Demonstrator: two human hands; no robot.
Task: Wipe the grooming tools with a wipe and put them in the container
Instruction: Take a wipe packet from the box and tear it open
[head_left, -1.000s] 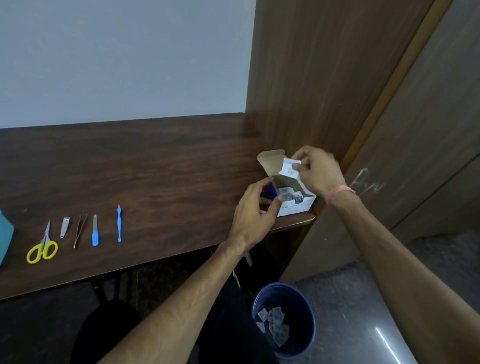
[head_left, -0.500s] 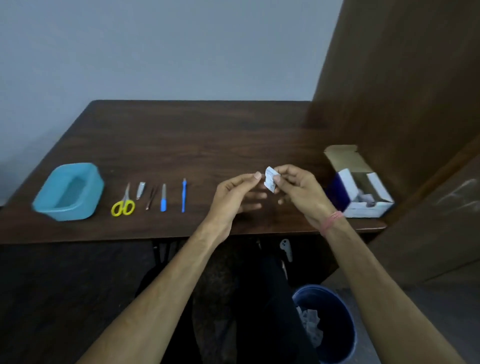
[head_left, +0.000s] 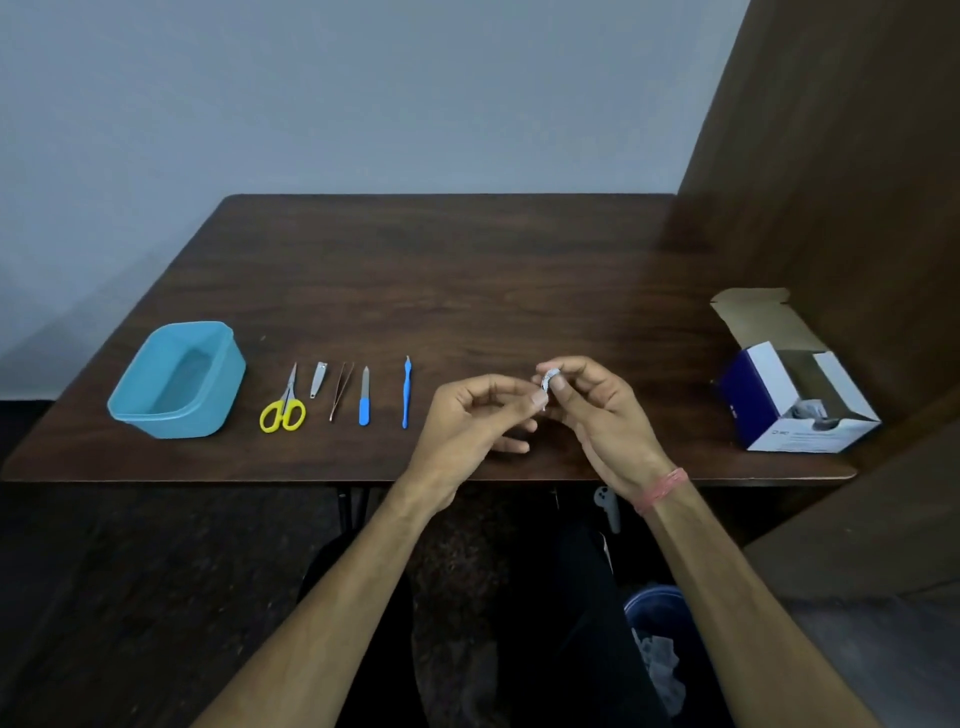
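Note:
A small white wipe packet is pinched between my left hand and my right hand, held just above the table's front middle. To the left, the grooming tools lie in a row on the dark wooden table: yellow-handled scissors, a nail clipper, tweezers, a blue-handled nail file and a thin blue cuticle tool. Farther left stands the light blue plastic container, with nothing in it.
An open white and blue box of wipes sits at the table's right front corner, beside a brown wooden wall. Under the table at the right is a blue bin with crumpled wipes. My legs are below the front edge.
My right hand took a wipe packet from the box, and both hands carried it to the table's middle. My view swung left, bringing in the container. The packet now looks more folded between my fingertips.

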